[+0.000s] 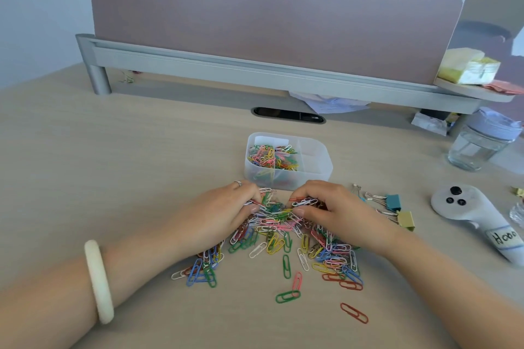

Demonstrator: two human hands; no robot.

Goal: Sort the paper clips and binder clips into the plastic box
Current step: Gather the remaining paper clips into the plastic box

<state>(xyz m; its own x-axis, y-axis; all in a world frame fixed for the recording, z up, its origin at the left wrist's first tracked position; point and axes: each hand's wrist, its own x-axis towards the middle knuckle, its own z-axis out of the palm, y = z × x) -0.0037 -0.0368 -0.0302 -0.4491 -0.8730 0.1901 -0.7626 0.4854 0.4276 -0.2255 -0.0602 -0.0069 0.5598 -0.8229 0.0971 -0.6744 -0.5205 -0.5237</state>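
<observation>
L hand [224, 214] & R hand [336, 211] both curl round a bunch of clips [279, 224] mid-frame, just below the box [323, 170]. I'd say squeeze tight, lift low, tip into its clip-filled left section; binder clips [393, 202] lie right of centre, untouched.

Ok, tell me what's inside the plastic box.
The plastic box holds a heap of coloured paper clips in its left part; the right compartments show nothing. Whatever lies under the heap is covered.

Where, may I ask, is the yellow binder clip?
Head view: the yellow binder clip lies right of the right hand, just nearer than the teal binder clip.
</observation>
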